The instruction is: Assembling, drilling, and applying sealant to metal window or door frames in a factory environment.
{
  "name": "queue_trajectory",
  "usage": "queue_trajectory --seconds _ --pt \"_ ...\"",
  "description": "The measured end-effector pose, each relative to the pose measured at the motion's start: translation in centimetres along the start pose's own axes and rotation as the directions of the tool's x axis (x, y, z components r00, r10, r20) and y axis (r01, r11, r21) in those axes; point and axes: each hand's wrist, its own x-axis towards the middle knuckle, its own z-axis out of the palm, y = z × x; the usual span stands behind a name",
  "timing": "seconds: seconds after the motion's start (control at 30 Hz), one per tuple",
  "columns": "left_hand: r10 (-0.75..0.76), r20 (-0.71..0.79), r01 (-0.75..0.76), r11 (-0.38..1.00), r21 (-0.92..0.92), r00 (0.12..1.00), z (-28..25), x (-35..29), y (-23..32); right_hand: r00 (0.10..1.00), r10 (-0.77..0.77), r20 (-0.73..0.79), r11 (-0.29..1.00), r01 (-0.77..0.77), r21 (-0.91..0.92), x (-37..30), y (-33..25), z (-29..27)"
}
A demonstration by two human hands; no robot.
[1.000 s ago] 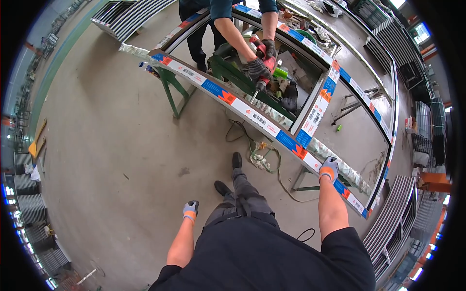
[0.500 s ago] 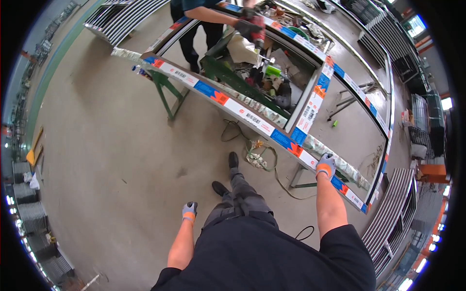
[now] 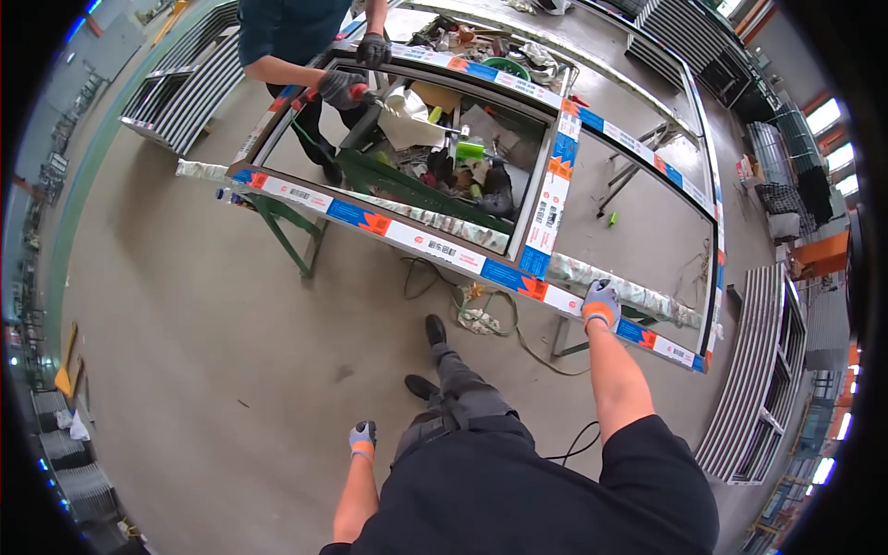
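Observation:
A large window frame (image 3: 416, 238), its profiles wrapped in white, blue and orange protective tape, lies across supports in front of me. My right hand (image 3: 602, 302), in a grey and orange glove, is closed over the near rail, right of the crossbar (image 3: 552, 199). My left hand (image 3: 363, 434), gloved alike, hangs low beside my leg, away from the frame, with its fingers curled in and nothing visible in them. Across the frame, a co-worker's dark-gloved hand (image 3: 337, 90) holds a red power drill (image 3: 361, 93); that person's other gloved hand (image 3: 374, 50) rests on the far rail.
Green trestle legs (image 3: 289, 236) and a foil-wrapped beam (image 3: 629, 294) support the frame. Through its left opening shows a green bin (image 3: 416, 190) of tools and scraps. A hose (image 3: 518, 335) lies by my feet. Stacked metal frames (image 3: 754, 388) stand at right, others (image 3: 180, 92) at far left.
The co-worker's drill has come away from the far rail to the left, and that person's other hand now shows on the rail. My right hand keeps its hold; my view has shifted slightly.

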Motion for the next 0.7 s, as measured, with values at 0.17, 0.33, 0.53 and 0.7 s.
queue_trajectory --seconds 0.17,0.33,0.53,0.7 --pt "0.023 0.026 -0.023 1.000 0.021 0.999 -0.2 -0.1 1.6 0.999 -0.041 -0.030 0.999 0.041 -0.007 0.6 0.5 0.0" --pt "0.425 0.061 -0.379 0.724 0.576 0.903 2.0 2.2 12.1 0.996 -0.065 -0.055 0.994 0.069 0.081 2.4 0.9 1.7" --pt "0.876 0.241 -0.735 0.170 0.656 0.418 15.5 5.1 36.4 0.992 -0.122 -0.023 0.980 0.124 0.152 5.5 -2.8 1.6" --pt "0.882 0.463 -0.776 -0.230 0.587 0.089 30.5 11.0 51.9 0.992 -0.122 0.006 0.930 0.113 0.351 9.7 -4.2 6.1"
